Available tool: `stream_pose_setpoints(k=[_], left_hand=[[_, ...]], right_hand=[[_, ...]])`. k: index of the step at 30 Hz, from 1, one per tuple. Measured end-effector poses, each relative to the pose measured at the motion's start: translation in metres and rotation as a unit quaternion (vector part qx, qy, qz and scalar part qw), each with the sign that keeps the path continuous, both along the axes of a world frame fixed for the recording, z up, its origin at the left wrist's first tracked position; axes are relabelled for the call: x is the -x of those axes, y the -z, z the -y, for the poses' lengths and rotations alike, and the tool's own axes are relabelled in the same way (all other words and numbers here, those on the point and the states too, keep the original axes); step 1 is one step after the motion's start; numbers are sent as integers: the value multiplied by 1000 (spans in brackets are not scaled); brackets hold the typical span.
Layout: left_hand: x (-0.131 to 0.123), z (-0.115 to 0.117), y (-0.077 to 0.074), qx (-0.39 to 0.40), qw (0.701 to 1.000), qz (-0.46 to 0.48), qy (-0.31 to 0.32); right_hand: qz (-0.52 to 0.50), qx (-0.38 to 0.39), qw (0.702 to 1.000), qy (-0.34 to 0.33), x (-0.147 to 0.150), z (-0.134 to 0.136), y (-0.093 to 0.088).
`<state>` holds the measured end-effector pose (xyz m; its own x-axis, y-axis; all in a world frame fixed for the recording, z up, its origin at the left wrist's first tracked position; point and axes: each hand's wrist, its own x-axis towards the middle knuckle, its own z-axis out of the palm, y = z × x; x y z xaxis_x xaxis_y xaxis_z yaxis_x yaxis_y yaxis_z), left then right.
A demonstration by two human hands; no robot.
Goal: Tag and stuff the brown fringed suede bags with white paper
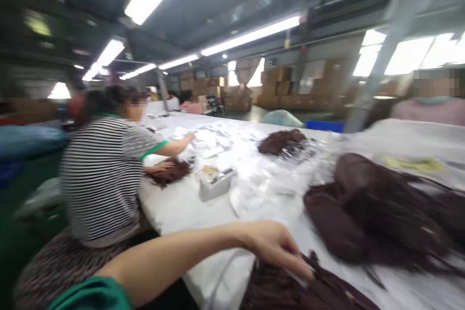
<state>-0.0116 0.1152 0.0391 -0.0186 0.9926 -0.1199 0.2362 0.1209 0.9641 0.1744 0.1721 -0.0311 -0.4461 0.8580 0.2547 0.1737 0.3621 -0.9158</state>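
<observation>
My left hand (278, 247) reaches in from the lower left, its fingers bent down and close together on a dark brown bag (327, 288) at the bottom edge. The fingers seem to pinch the bag's upper edge, though blur hides the exact grip. A small pale spot shows by the fingertips, too smeared to name. Part of the bag is cut off by the frame. My right hand is out of view. Just beyond, to the right, more dark brown bags (385, 208) with straps lie heaped on the white table (181, 210).
At the left a co-worker in a striped top (101, 174) handles dark brown material (174, 172). Mid-table are a small white box (216, 186), clear plastic wrapping (276, 174) and another brown pile (281, 141). Another person (428, 109) is at the far right. Cardboard boxes (276, 82) stand behind.
</observation>
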Motion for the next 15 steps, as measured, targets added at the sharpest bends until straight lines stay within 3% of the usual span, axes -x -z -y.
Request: stream_pose_setpoints(k=[1,3,5,9,12,15], left_hand=[[-7,-11,1,15,993,-57,104],[-13,-29,1,21,950,-164,266],[-16,-44,1,18,921,-197,335],[-45,-61,1,18,893,-192,407],[-75,-69,4,20,896,-176,407],[-89,-76,5,0,912,-143,384]], right_hand=[[17,15,999,41,-39,-1,6],[38,62,994,80,-94,1,15],[42,123,990,48,-121,0,19],[35,179,981,-63,-118,-10,8],[10,142,988,-65,-104,-8,-5],[-29,114,991,-69,-103,-5,-5]])
